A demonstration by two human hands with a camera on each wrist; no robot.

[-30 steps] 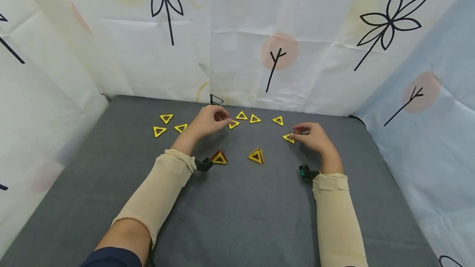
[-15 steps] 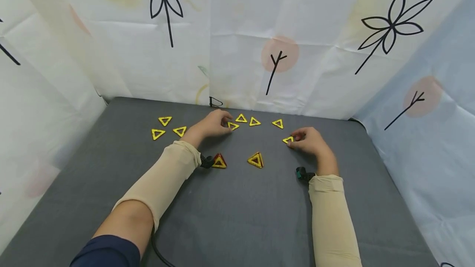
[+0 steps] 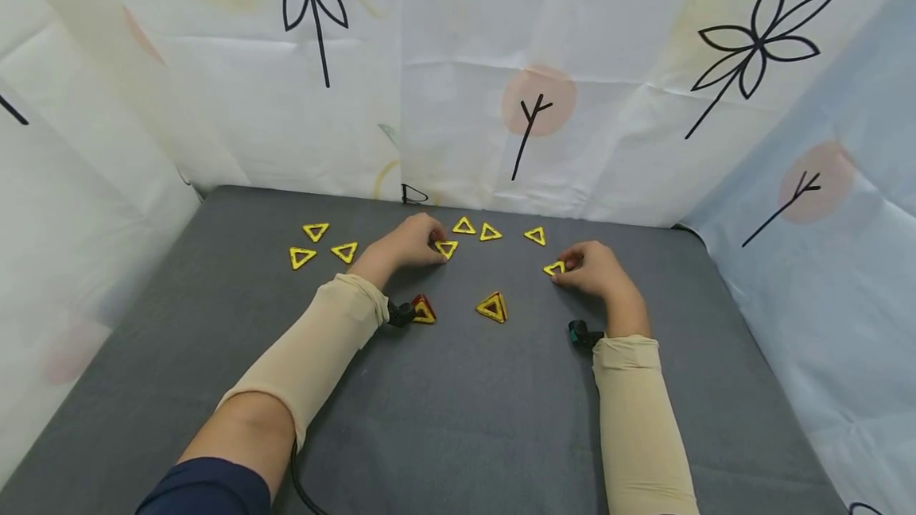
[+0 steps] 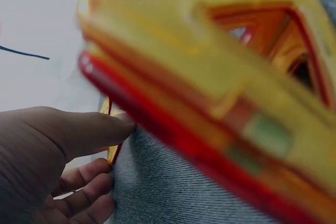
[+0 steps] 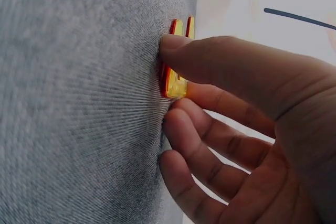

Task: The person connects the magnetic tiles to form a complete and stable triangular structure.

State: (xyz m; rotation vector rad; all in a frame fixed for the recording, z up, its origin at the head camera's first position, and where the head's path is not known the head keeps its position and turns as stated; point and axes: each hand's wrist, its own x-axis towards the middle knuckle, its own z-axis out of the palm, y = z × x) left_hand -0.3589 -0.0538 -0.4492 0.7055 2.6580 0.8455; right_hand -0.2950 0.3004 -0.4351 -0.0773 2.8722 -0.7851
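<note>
My left hand [image 3: 409,243] pinches a yellow triangular tile [image 3: 447,249] with an open centre, low over the cloth. In the left wrist view the thumb [image 4: 94,129] lies on that tile's edge, and a blurred yellow-and-red tile stack [image 4: 173,40] fills the foreground. My right hand [image 3: 599,270] holds another yellow triangular tile [image 3: 554,268] between thumb and finger at the table surface. The right wrist view shows this tile [image 5: 176,85] partly covered by the thumb; its other fingers are curled loosely below.
Three yellow triangles [image 3: 344,252] lie to the left, and three more [image 3: 490,232] along the back. Nearer me are two thicker yellow-and-red triangles [image 3: 492,307] [image 3: 424,309], the left one partly behind the wrist camera. A patterned white curtain [image 3: 458,125] borders the grey table [image 3: 444,404].
The left hand's tile has turned and shifted slightly toward me. The right hand's tile has turned a little, with the thumb now lower on it. Other tiles stay in place.
</note>
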